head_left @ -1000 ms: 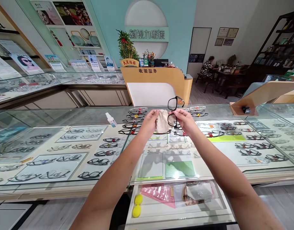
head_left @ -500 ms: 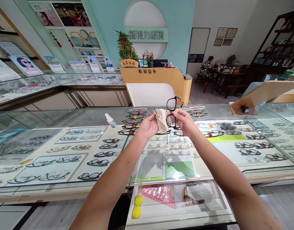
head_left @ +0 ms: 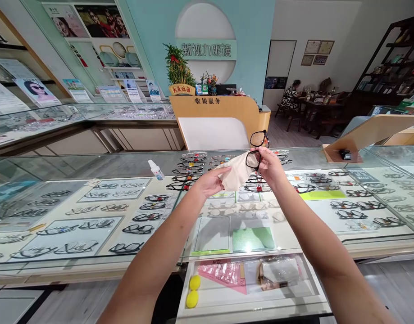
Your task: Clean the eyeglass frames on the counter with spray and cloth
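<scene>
Black-framed glasses point(head_left: 253, 160) are pinched in my right hand point(head_left: 270, 163), held upright above the glass counter with one lens over the other. My left hand point(head_left: 211, 181) is closed on a cream cloth point(head_left: 236, 174), which is spread out between the two hands. The cloth's right edge reaches the lower lens; whether it touches the lens is hard to tell. A small white spray bottle point(head_left: 156, 170) stands on the counter to the left of my left hand.
The glass display counter point(head_left: 125, 164) holds rows of spectacles. In front, an open drawer point(head_left: 223, 310) contains plastic packets and two yellow round items point(head_left: 192, 298). A wooden stand point(head_left: 372, 135) is on the right. A person point(head_left: 290, 96) sits far back beside a table.
My right hand and the glasses have moved right, with the glasses turned. The cloth, bunched up before, is now spread wider between my hands.
</scene>
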Demonstrator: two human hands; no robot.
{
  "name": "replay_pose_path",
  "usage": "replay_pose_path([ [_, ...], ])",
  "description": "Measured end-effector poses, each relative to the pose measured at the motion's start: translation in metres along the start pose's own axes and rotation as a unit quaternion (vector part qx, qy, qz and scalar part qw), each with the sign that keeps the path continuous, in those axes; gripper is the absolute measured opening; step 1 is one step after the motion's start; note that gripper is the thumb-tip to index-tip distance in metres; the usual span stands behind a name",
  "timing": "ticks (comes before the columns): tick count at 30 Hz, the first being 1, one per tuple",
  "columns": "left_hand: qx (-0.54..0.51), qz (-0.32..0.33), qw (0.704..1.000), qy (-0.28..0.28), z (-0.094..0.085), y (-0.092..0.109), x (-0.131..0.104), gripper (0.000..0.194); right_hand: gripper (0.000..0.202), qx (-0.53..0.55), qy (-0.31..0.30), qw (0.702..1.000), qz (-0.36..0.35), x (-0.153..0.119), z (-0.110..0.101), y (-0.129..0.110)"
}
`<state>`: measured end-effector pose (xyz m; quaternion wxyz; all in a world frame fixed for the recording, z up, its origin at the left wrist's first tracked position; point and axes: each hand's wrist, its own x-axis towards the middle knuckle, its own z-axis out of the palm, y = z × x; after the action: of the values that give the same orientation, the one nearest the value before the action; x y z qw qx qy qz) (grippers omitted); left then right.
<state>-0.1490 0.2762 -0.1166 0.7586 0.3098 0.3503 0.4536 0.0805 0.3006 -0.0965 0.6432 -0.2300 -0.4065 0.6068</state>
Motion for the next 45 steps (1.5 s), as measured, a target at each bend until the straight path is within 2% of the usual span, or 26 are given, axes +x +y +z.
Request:
replay_pose_path([
  [5,-0.03,0.064,0.997,-0.011,0.001,0.004,-0.001,0.021,0.041,-0.044,-0.011,0.999,-0.003,-0.006,0.002,-0.007],
  [8,-0.024,0.095,0.995,-0.017,0.0,0.004,0.001,0.028,0.041,-0.093,-0.032,0.995,-0.023,-0.012,0.008,-0.008],
  [11,-0.02,0.107,0.993,-0.035,-0.002,0.005,0.0,0.031,0.042,-0.114,-0.063,0.991,-0.021,-0.016,0.013,-0.006],
  [17,-0.026,0.107,0.989,-0.097,-0.006,0.011,-0.008,0.019,0.036,-0.107,-0.087,0.99,-0.01,-0.02,0.018,-0.003],
  [21,0.056,0.127,0.983,-0.121,-0.005,0.01,-0.009,0.034,0.04,-0.098,-0.079,0.992,0.01,-0.021,0.019,-0.004],
  [24,0.104,0.159,0.976,-0.11,0.002,0.006,-0.01,0.042,0.04,-0.101,-0.083,0.991,0.017,-0.021,0.02,-0.003],
  [28,0.116,0.207,0.968,-0.077,0.014,-0.002,-0.008,0.053,0.041,-0.104,-0.083,0.991,0.008,-0.022,0.022,0.003],
  [32,0.137,0.25,0.958,-0.026,0.022,-0.014,-0.002,0.055,0.042,-0.086,-0.088,0.992,0.029,-0.027,0.028,0.012],
  [35,0.153,0.246,0.957,0.009,0.025,-0.02,-0.001,0.053,0.046,-0.067,-0.082,0.993,0.045,-0.03,0.033,0.017],
  [41,0.128,0.219,0.967,-0.026,0.032,-0.025,-0.004,0.044,0.049,-0.056,-0.068,0.994,0.067,-0.032,0.036,0.019],
  [45,0.139,0.246,0.959,0.004,0.034,-0.026,-0.006,0.041,0.045,-0.051,-0.073,0.994,0.069,-0.035,0.038,0.02],
])
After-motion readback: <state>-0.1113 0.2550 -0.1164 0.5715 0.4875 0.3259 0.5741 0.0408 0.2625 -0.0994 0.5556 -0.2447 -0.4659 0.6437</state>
